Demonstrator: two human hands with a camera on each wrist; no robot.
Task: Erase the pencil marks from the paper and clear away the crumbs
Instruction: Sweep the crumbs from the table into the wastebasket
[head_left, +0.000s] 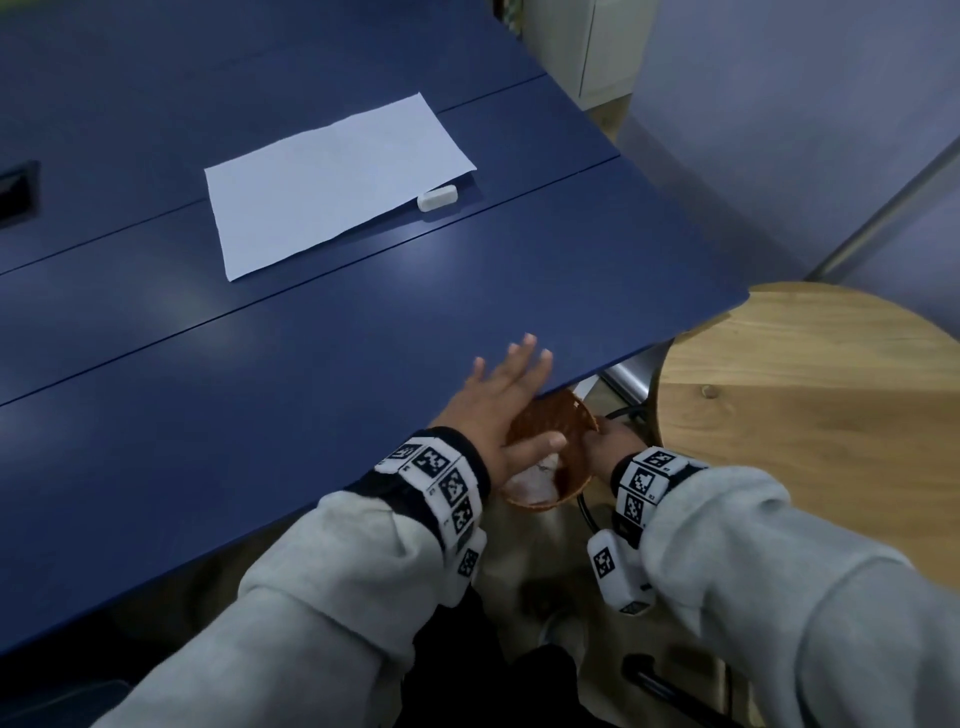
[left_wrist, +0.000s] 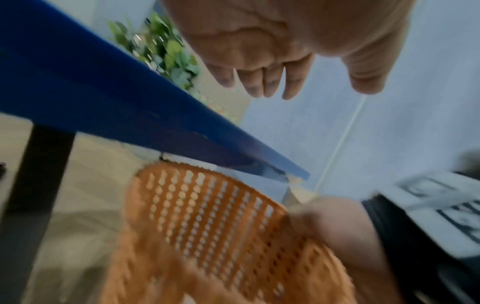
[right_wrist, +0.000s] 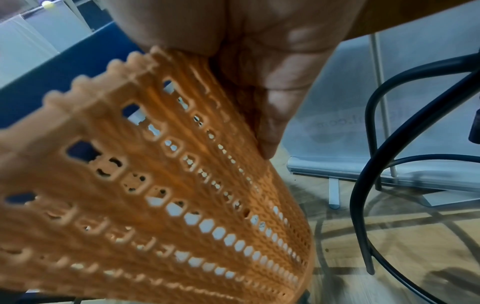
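Note:
A white sheet of paper (head_left: 332, 182) lies on the blue table (head_left: 260, 389), with a white eraser (head_left: 437, 198) at its near right corner. My left hand (head_left: 506, 387) lies flat and open at the table's near edge, fingers (left_wrist: 270, 82) straight. Just below that edge my right hand (head_left: 610, 441) grips the rim of an orange perforated basket (head_left: 553, 441), held under the table edge (left_wrist: 233, 148). Something white lies inside the basket. In the right wrist view my fingers (right_wrist: 265, 102) curl round the basket wall (right_wrist: 168, 195).
A round wooden stool (head_left: 810, 415) stands to the right of the table, its black tube legs (right_wrist: 369, 185) close to the basket. A dark slot (head_left: 18, 189) sits in the table at far left. A plant (left_wrist: 161, 47) stands beyond the table.

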